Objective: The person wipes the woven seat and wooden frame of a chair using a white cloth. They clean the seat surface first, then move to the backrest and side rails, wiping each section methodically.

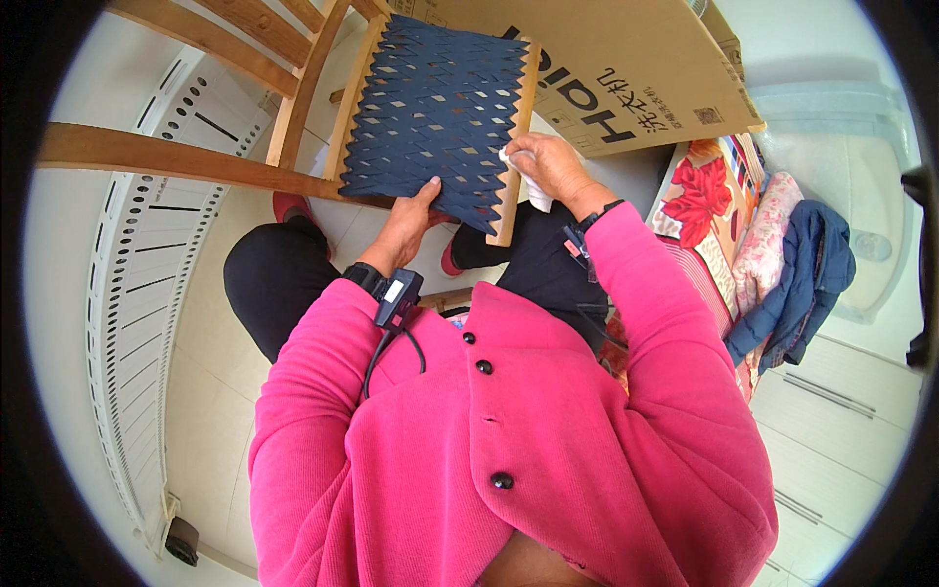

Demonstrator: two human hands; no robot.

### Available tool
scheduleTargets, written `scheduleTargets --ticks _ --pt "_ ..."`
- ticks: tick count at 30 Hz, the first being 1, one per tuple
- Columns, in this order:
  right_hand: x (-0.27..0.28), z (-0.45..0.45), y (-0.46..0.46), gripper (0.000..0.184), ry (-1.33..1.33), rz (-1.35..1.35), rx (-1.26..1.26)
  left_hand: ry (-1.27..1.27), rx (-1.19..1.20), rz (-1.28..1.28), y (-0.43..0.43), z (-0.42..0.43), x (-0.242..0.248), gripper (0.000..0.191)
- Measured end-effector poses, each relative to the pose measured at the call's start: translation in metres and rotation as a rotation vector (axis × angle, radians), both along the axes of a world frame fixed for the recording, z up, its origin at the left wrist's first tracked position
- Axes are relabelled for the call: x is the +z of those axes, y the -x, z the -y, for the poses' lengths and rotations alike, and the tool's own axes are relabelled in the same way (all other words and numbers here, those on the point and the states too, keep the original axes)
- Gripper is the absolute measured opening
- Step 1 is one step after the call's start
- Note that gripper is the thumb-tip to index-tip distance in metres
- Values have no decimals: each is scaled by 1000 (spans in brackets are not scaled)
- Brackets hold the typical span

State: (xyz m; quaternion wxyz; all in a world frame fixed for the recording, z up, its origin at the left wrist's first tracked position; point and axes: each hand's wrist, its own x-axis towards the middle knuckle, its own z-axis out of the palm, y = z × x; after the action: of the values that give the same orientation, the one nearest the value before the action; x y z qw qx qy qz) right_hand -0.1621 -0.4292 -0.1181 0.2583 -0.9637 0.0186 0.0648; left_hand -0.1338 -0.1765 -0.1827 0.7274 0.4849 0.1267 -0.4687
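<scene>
In front of me is a wooden chair [286, 125] with a seat of woven dark blue straps [433, 110]. The straps wrap around two pale wooden rails, and small gaps show through the weave. My left hand [409, 224] grips the seat's near edge, thumb on top and fingers underneath, partly hidden. At the right-hand wooden rail [506, 213], my right hand [554, 167] pinches a crumpled white cloth [537, 194]. The cloth touches the edge where the straps wrap around the rail.
A large Haier cardboard box [645, 81] stands beyond the seat. To the right are floral bedding [700, 194] and a dark blue garment [803, 279], near white drawers [829, 433]. A white radiator [139, 279] runs along the left wall. Black cables [378, 363] hang from my wrist devices.
</scene>
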Motion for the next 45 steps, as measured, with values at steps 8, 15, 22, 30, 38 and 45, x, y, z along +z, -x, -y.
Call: scheduleTargets --ticks 8,15,22,30,38,45 --pt "9 -30 58 13 -145 -107 167 22 40 33 0 2 -2 37" --pt "4 -45 88 13 -209 -122 190 4 -12 27 -1 -1 -14 39" --pt "28 -43 89 13 -157 -217 258 -22 13 50 0 1 -9 41" --pt "51 -10 10 15 261 128 -84 -18 1 18 0 0 0 40" --pt "19 -31 -20 8 485 87 124 -11 17 -27 -1 2 -1 38" --pt "19 -30 -27 10 500 36 115 8 48 -17 0 1 2 39"
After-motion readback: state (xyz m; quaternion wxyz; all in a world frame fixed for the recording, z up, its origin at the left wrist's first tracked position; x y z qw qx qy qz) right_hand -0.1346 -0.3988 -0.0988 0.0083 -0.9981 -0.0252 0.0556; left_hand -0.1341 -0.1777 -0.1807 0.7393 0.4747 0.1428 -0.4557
